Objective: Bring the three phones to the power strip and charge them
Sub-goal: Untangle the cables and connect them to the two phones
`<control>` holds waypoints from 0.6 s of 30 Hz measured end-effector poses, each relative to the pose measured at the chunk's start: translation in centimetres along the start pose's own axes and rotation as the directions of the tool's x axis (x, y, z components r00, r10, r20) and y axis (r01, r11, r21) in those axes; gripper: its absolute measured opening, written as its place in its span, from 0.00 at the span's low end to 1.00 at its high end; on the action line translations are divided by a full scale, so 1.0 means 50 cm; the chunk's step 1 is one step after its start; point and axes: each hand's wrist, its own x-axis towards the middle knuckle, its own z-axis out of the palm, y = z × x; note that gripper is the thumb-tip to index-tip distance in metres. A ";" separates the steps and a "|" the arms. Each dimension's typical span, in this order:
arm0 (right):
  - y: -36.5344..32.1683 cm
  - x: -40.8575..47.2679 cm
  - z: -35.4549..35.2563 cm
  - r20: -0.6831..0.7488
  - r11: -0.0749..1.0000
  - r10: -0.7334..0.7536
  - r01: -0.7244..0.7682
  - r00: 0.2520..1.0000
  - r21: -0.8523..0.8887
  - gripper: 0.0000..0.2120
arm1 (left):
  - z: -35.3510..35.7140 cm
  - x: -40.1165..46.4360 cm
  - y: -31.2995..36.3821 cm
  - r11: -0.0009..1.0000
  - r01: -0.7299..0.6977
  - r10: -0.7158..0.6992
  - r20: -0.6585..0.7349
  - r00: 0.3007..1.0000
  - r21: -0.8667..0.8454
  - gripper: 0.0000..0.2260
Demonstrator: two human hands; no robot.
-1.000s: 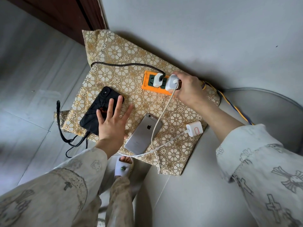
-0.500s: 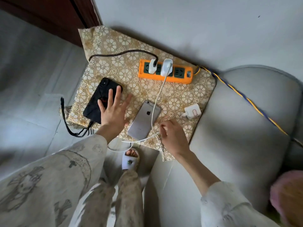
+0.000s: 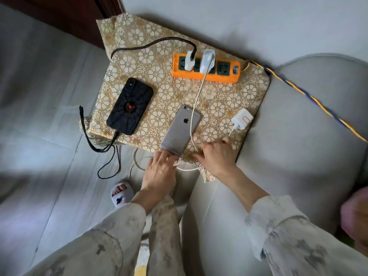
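An orange power strip (image 3: 223,77) lies at the far side of a gold floral cloth (image 3: 159,76), with two white adapters plugged in. A black phone with a spider case (image 3: 129,105) lies at the left, a black cable in its near end. A silver phone (image 3: 180,129) lies face down in the middle, a white cable (image 3: 196,100) running over it from the strip. My left hand (image 3: 159,172) touches the silver phone's near end. My right hand (image 3: 216,156) pinches the white cable just right of that end. A loose white adapter (image 3: 243,118) lies at the right. Only two phones are in view.
A grey cushioned seat (image 3: 298,156) lies right of the cloth. A yellow and blue cord (image 3: 310,98) runs from the strip across it. Grey floor tiles (image 3: 39,136) and my slippered foot (image 3: 121,194) are at the left. Something pink (image 3: 356,214) shows at the right edge.
My left hand left the black phone and came to the silver phone's near end. My right hand came back from the power strip to the cable by that end.
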 end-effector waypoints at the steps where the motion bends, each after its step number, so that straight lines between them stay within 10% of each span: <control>1: -0.010 0.003 0.002 -0.013 1.000 -0.005 0.005 1.000 0.011 0.15 | 0.002 0.005 0.007 0.998 0.043 -0.043 0.011 0.999 -0.051 0.15; 10: -0.038 -0.013 -0.015 0.110 0.740 0.126 -0.167 0.986 0.652 0.06 | -0.002 -0.007 0.016 0.910 0.196 -0.138 0.178 0.974 -0.366 0.15; 18: -0.078 -0.045 -0.107 0.089 0.454 0.203 -0.174 0.975 0.874 0.06 | -0.033 -0.015 0.044 0.827 0.169 -0.098 0.159 0.982 -0.537 0.16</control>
